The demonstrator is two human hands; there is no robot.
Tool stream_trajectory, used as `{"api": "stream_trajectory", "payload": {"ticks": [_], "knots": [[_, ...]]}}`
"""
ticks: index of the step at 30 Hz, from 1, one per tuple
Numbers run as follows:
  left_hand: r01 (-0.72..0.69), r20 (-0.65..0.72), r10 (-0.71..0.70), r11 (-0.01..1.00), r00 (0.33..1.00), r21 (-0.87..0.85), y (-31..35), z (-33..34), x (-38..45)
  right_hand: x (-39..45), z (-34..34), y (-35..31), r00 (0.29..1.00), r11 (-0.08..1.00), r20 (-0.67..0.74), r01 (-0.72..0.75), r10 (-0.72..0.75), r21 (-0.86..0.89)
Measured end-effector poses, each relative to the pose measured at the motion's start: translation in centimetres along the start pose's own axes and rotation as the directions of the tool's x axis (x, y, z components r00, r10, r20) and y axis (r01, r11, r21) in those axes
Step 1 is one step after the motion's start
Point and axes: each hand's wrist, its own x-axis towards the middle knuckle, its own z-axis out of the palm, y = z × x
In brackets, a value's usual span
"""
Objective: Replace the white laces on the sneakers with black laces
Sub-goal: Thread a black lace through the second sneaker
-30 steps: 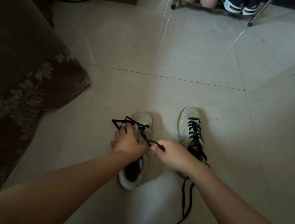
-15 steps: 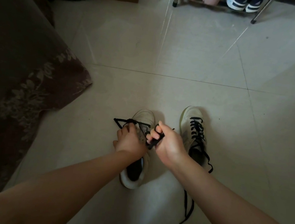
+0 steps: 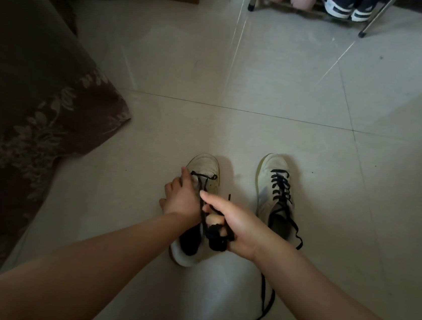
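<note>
Two white sneakers lie side by side on the tiled floor (image 3: 278,93), long axes running away from the person, toes pointing far. The left hand (image 3: 181,198) rests on the left sneaker (image 3: 204,164), its fingers hidden. The right hand (image 3: 234,223) curls its fingers around a bunched black lace (image 3: 215,235) above that sneaker's heel opening. The right sneaker (image 3: 273,169) is already laced black.

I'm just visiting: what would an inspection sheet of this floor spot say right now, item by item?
Surface: pale tiled floor, glossy.
Job's things: left sneaker has a black lace only at the toe eyelets; right sneaker is laced black, ends trailing on the floor.
Clutter: nothing seen.
Hands: left hand rests on the left sneaker; right hand grips the bunched lace.
Cables: nothing seen.
Surroundings: patterned brown cloth left; shoe rack beyond.
</note>
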Motion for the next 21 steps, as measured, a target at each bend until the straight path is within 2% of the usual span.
{"api": "stream_trajectory", "payload": {"ticks": [3,5,7,9,10,12,14,16,18,21], "knots": [[-0.001,-0.008,0.001,1.0,1.0,0.021,0.0,0.1,0.0,1.3,-0.9,1.0,0.976,0.961,-0.203,0.021,-0.079,-0.275],[0.0,0.003,-0.001,1.0,1.0,0.027,0.0,0.0,-0.1,1.4,-1.1,1.2,0.971,0.869,-0.224,-0.037,-0.086,-0.494],[-0.003,0.011,0.003,1.0,1.0,0.018,0.0,-0.1,-0.2,1.1,-1.1,0.9,0.962,0.729,-0.218,-0.032,-0.163,-0.684],[-0.012,0.007,0.012,1.0,1.0,0.014,0.0,-0.2,-0.4,0.8,-1.2,0.5,0.934,0.625,-0.229,-0.008,-0.274,-0.78],[-0.014,0.0,0.014,1.0,1.0,0.015,0.1,-0.2,-0.5,0.8,-1.3,0.3,0.92,0.609,-0.25,-0.017,-0.3,-0.793],[-0.016,-0.014,0.016,1.0,1.0,0.022,0.1,-0.1,-0.5,0.8,-1.9,0.2,0.928,0.551,-0.267,-0.085,-0.259,-0.83],[-0.019,-0.023,0.02,0.999,1.0,0.034,0.1,0.0,-0.6,1.0,-2.4,0.3,0.96,0.447,-0.224,-0.129,-0.167,-0.885],[-0.017,-0.022,0.018,0.999,1.0,0.043,0.1,0.0,-0.5,0.5,-1.8,0.3,0.982,0.413,-0.13,-0.062,-0.139,-0.909],[0.001,-0.017,0.0,0.998,1.0,0.063,0.1,0.1,-0.1,-0.4,-0.4,-0.1,0.975,0.384,0.013,0.099,-0.221,-0.918],[0.021,0.03,-0.024,0.995,0.999,0.092,0.0,0.0,0.7,-1.3,1.8,-0.9,0.918,0.234,0.2,0.289,-0.342,-0.928]]}}
